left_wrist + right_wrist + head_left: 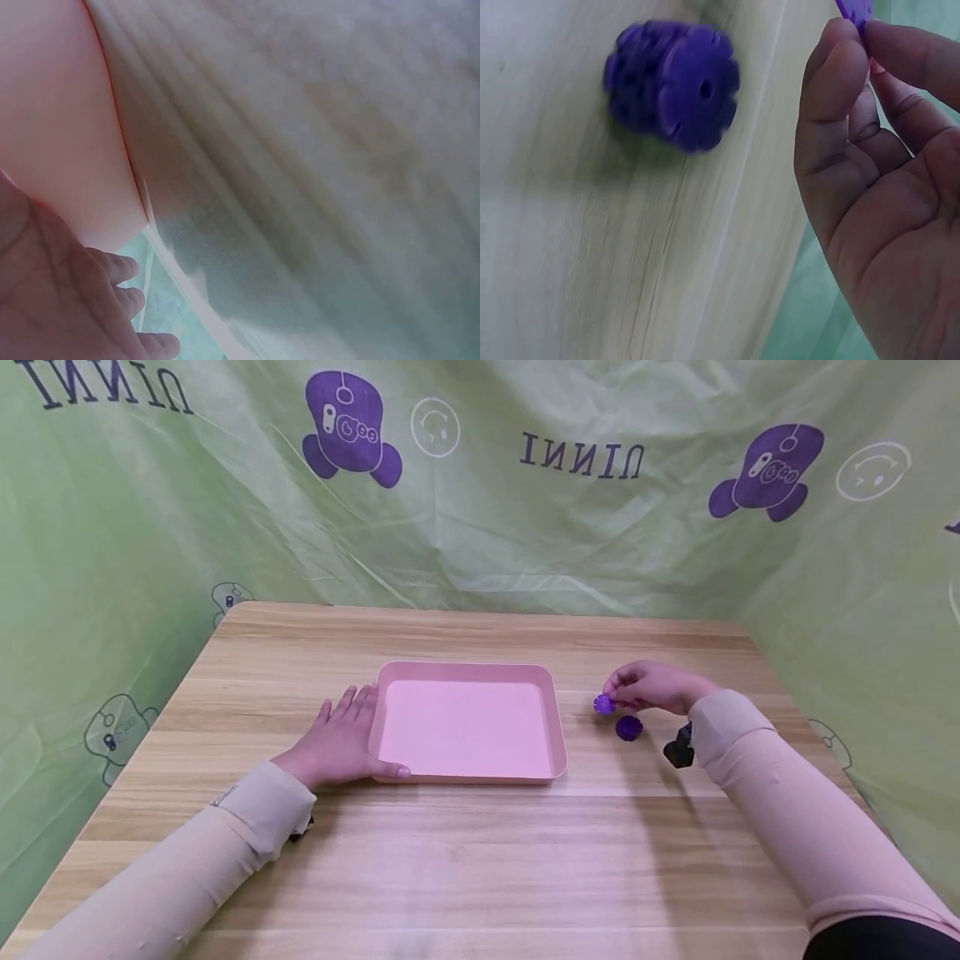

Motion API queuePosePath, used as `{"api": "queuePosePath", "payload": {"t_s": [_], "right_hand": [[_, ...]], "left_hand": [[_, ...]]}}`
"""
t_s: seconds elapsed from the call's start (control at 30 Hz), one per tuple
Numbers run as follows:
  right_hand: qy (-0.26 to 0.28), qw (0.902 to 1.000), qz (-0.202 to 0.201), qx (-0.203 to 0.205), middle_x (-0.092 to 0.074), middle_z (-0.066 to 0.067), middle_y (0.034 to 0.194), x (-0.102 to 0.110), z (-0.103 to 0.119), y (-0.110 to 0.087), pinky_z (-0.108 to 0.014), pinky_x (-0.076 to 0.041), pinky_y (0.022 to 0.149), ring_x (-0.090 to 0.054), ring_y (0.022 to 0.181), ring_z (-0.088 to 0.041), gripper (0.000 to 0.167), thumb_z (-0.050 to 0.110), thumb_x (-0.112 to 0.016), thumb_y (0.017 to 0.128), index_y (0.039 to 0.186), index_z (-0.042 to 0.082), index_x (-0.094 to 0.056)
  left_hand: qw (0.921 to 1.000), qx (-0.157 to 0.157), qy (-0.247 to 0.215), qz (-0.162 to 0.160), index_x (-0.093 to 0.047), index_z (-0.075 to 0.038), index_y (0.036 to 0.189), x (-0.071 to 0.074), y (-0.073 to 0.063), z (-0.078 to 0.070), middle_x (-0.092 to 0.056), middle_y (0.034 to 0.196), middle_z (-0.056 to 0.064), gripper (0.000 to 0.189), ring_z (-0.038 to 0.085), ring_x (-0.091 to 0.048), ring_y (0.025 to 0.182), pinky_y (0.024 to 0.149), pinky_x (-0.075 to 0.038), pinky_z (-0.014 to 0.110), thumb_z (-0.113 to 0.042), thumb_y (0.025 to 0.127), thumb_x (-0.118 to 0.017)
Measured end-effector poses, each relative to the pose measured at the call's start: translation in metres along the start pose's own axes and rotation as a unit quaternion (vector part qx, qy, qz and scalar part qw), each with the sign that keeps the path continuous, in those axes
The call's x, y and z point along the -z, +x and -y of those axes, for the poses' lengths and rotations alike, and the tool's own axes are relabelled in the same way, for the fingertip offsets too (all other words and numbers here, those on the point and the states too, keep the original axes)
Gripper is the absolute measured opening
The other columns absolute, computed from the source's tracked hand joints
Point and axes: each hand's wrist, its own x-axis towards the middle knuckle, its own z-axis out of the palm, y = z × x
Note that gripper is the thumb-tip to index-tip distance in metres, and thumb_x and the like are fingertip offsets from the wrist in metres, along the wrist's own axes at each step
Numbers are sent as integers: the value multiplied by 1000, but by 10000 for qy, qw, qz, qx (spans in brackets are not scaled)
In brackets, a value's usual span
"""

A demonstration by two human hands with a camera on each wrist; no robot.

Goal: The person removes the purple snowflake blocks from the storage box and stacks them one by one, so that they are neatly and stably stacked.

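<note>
My right hand (pixel 656 687) pinches a small purple disc (pixel 604 704) with a notched, flower-like edge between thumb and fingertips. Only part of that disc shows at the top of the right wrist view. Just below the hand, a darker purple stack of scalloped discs (pixel 671 86) stands on the table, its top face marked by a round central hole. At the middle of the table lies a shallow pink tray (pixel 561 727) with rounded corners and nothing in it. My left hand (pixel 341 745) rests against the tray's left side, fingers straight and spread, thumb over the front rim.
The wooden table (pixel 480 868) extends around the tray on all sides. Green printed curtain (pixel 480 543) hangs behind it and along both sides. A small black device (pixel 679 747) sits at my right wrist.
</note>
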Motion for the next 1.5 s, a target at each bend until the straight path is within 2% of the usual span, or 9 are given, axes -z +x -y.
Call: {"api": "queuePosePath", "payload": {"t_s": [0.27,0.47,0.77,1.0,1.33,1.5], "right_hand": [[-191,9998,-100,-49,-61,-3,87,5,-12,-8,-24,-49,70,-55,77,-12,15,1,-57,100,111,-8,-61],[-325,9993,-121,-146,-61,-3,89,10,-21,-15,-25,-48,70,-55,77,-12,14,0,-54,101,111,-8,-60],[-310,9988,-133,-354,-62,-3,89,13,-30,-21,-25,-51,71,-56,78,-13,15,0,-55,99,111,-7,-61],[-273,9990,-170,-313,-60,-1,87,13,-38,-21,-23,-49,68,-55,75,-11,16,-1,-54,99,111,-9,-60],[-316,9989,-193,-281,-61,-2,90,10,-37,-21,-24,-51,70,-56,77,-12,16,1,-55,101,112,-9,-59],[-512,9980,-258,-265,-62,-3,88,6,-33,-23,-25,-52,70,-58,78,-13,14,1,-55,101,110,-9,-59]], "left_hand": [[10000,9,7,0,-2,11,160,0,-1,-1,-8,168,30,147,48,-1,154,120,-1,68,-83,71,-71],[10000,7,-20,-3,-1,10,161,0,0,0,-7,168,30,146,48,-1,154,120,0,68,-81,72,-72],[10000,2,-38,-11,0,9,161,0,2,1,-7,168,30,147,48,0,154,120,1,68,-83,71,-72],[10000,14,-52,10,0,9,161,0,1,1,-7,168,30,147,48,0,154,120,0,68,-82,72,-72],[9999,-22,-115,-7,1,10,161,1,0,0,-7,168,31,146,48,0,154,120,1,68,-80,72,-73],[9999,-27,-111,18,1,9,161,1,0,0,-7,168,31,146,48,0,155,120,1,68,-81,72,-73]]}}
